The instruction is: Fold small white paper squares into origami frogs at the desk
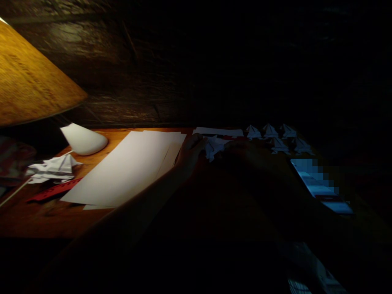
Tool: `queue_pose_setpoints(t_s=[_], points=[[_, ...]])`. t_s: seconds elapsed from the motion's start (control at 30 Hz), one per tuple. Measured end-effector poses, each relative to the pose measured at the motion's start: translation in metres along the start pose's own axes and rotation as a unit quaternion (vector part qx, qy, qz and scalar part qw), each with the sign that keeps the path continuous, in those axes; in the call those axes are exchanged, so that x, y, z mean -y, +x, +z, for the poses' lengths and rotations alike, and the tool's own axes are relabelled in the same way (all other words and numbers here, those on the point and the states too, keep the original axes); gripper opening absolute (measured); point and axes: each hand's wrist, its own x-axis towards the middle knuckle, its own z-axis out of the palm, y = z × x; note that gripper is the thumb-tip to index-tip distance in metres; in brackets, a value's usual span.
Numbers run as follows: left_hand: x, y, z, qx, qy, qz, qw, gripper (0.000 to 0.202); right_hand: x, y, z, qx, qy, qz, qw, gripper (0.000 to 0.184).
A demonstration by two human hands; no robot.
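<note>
The scene is very dark. My left hand (190,154) rests at the middle of a wooden table (30,216), its fingers curled on a small white folded paper piece (214,145). My right hand (245,153) is a dim shape just right of that paper, apparently touching it; its fingers are lost in shadow. A stack of plain white paper sheets (128,169) lies to the left of my left hand.
Several small folded paper figures (277,138) stand in rows at the back right. A lit phone screen (320,183) lies to the right. At the left are a lampshade (27,81), a white cone-shaped object (82,139), crumpled folded paper (53,167) and a red strip (55,190).
</note>
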Motion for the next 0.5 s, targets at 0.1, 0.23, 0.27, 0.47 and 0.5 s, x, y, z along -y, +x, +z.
queue_pose_setpoints(t_s=[0.1, 0.23, 0.27, 0.47, 0.5], points=[[0.0011, 0.0008, -0.0001, 0.003, -0.006, -0.001, 1.0, 0.028, -0.0057, 0.0035, -0.0034, -0.031, -0.05, -0.024, 0.998, 0.006], [0.0013, -0.0004, 0.0007, 0.03, 0.038, 0.002, 0.999, 0.03, -0.0112, 0.0056, -0.005, -0.058, -0.042, -0.009, 0.997, 0.013], [0.0011, -0.0009, 0.0009, 0.037, 0.051, 0.001, 0.998, 0.033, -0.0115, 0.0056, -0.0051, -0.064, -0.035, -0.001, 0.997, 0.014], [0.0024, -0.0011, 0.0002, 0.019, 0.06, 0.005, 0.998, 0.025, -0.0071, 0.0032, -0.0056, -0.045, -0.006, 0.006, 0.999, 0.011], [0.0027, -0.0008, -0.0001, 0.019, 0.053, 0.003, 0.998, 0.025, -0.0062, 0.003, -0.0057, -0.044, -0.006, 0.01, 0.999, 0.012]])
